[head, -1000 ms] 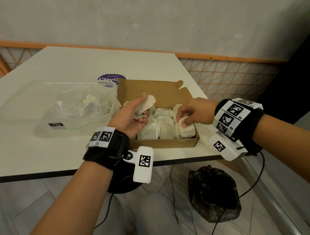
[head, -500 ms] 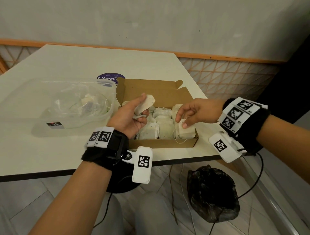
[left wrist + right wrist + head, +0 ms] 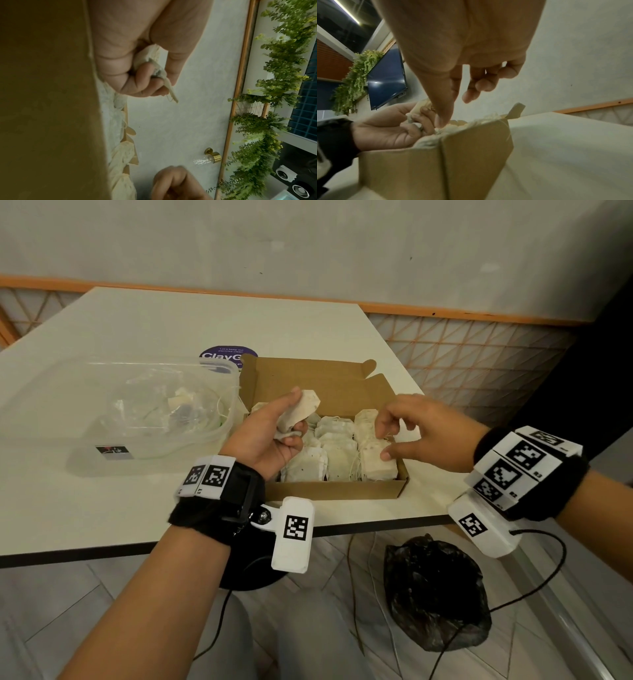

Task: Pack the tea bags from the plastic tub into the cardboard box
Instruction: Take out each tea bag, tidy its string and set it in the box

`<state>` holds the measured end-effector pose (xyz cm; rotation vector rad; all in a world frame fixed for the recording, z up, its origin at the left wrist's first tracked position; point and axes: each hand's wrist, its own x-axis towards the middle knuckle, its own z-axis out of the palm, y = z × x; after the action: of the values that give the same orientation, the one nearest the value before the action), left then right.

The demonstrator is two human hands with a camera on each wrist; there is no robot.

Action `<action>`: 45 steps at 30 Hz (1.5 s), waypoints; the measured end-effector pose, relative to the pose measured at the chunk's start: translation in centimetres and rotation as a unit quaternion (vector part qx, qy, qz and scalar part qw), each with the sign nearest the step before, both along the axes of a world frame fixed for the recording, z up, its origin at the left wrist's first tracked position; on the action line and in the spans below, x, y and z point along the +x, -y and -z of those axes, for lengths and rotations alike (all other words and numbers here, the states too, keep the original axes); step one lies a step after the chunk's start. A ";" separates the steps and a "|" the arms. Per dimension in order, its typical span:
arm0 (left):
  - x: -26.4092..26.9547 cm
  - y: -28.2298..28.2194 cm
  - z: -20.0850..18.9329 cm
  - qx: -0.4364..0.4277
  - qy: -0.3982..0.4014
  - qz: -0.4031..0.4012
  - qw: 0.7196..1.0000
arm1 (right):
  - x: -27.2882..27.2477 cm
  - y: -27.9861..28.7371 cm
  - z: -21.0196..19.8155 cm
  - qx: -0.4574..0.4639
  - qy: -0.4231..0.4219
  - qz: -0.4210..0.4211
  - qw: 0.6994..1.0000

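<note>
Cardboard box (image 3: 329, 491): right hand (image 3: 416, 433) just released bag at 3 o'clock, fingers loose; left hand (image 3: 270, 436) clutches next tea bag (image 3: 301, 409).

Count on table (image 3: 137, 508): one cardboard box (image 3: 337, 493), lid open, at 3 o'clock of one clear plastic tub (image 3: 164, 409). Two hands over box: left hand (image 3: 263, 436), right hand (image 3: 424, 429). One tea bag (image 3: 301, 409) in left hand's grip. Packed tea bags (image 3: 337, 446) in three rows; exact number too overlapped to tell. One purple sticker (image 3: 227, 355) at box's 11 o'clock. One black bag (image 3: 435, 594) on floor.
</note>
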<state>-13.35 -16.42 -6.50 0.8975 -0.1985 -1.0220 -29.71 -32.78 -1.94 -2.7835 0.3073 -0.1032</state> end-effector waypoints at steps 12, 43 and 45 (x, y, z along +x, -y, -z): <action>0.2 0.1 0.0 -0.006 -0.010 -0.004 1.000 | -0.2 -1.0 0.4 -0.049 -0.136 0.027 0.989; -1.0 0.0 -1.0 0.030 0.182 -0.069 0.980 | 5.7 -3.8 -2.1 0.288 0.133 0.197 0.928; -1.3 0.1 -1.2 0.029 0.221 -0.088 0.971 | 5.9 -4.1 -2.0 0.314 0.119 0.193 0.922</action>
<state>-14.61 -16.52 -5.33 1.1690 -0.4561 -0.6562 -23.86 -28.63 0.05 -2.0218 0.6872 -0.3652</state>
